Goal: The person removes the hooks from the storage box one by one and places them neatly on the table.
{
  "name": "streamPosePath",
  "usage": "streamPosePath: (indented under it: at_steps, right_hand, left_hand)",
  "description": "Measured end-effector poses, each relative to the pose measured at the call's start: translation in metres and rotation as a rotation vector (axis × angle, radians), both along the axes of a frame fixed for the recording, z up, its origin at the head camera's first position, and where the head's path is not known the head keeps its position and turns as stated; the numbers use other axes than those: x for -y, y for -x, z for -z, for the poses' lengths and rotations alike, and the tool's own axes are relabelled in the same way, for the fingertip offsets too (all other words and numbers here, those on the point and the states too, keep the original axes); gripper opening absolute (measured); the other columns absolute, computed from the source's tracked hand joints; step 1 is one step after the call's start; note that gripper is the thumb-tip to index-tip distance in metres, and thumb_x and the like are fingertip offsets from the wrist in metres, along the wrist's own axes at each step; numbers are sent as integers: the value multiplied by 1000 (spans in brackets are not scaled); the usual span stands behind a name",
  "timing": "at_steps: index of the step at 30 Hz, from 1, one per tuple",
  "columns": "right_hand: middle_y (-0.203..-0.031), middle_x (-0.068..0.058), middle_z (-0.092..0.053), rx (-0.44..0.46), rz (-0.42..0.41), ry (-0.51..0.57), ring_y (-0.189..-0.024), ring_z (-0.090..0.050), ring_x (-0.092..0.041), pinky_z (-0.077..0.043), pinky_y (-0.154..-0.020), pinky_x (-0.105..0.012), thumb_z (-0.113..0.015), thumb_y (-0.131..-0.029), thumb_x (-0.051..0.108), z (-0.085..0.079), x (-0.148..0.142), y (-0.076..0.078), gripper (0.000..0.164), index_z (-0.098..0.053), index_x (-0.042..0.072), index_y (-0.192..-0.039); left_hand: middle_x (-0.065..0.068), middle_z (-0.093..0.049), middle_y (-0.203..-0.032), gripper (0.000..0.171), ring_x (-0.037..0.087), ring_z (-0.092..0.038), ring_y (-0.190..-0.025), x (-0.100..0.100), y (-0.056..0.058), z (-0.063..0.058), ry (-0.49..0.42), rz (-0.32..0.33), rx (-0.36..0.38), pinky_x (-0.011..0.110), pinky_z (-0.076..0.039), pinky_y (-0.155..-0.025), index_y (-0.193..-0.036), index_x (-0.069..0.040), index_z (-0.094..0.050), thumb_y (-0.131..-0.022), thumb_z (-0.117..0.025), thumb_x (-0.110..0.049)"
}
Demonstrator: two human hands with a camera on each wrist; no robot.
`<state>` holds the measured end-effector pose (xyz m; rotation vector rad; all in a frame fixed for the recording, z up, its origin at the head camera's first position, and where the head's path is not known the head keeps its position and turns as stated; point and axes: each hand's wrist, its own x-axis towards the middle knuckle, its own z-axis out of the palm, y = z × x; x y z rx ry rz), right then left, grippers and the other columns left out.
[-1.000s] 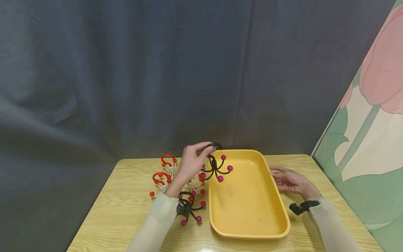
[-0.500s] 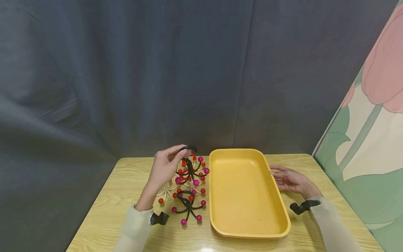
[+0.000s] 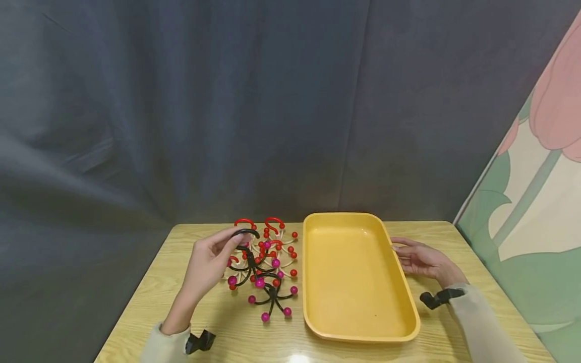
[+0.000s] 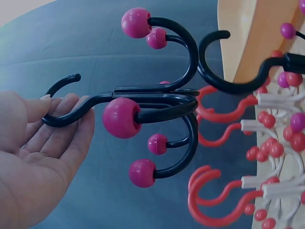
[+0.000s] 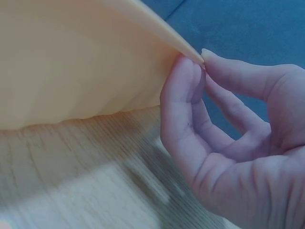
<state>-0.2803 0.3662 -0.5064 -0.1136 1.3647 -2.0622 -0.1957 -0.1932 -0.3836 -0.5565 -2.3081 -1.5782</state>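
Note:
My left hand (image 3: 206,262) pinches the curved top of a black multi-arm hanging hook (image 3: 251,259) with magenta ball tips. The held hook hangs above the other hooks. In the left wrist view, my thumb lies on its bend (image 4: 64,119) with the fingers behind. A second black hook (image 3: 273,295) stands on the table just in front of it. Several white hooks with red tops and red balls (image 3: 274,223) cluster behind, partly hidden by the held one. My right hand (image 3: 424,262) pinches the right rim of a yellow tray (image 3: 354,282) between thumb and fingers.
The wooden table (image 3: 156,292) extends left of the hooks, its back edge close to a dark curtain (image 3: 254,111). A wall with painted flowers (image 3: 544,201) rises on the right. The tray stands directly right of the hooks.
My left hand has carried the black hook leftward from over the tray's left edge, and lower, to above the clustered hooks. The right hand has stayed at the tray's rim.

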Motion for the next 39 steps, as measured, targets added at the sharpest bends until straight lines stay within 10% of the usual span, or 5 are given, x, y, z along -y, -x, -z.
streamPosePath:
  at_steps: [6,39]
  right_hand:
    - [-121,-3,-78,2,-7,-2,-109,-76,-19,-62,-96,-37,-36,-114,3,0,1,0,41,-68,23,-131]
    - [-123,-6,-78,28,0,32,-110,-76,-20,-62,-97,-38,-34,-115,5,-1,0,0,41,-67,21,-132]
  left_hand:
    - [8,-82,-113,24,-1,-74,-106,20,-13,6,4,-48,-15,12,-53,-77,-125,-13,-77,-107,-62,-17]
    - [13,-81,-115,27,-4,-74,-103,60,-30,71,-11,-212,175,12,-57,-89,-126,-6,-76,-106,-64,-20]
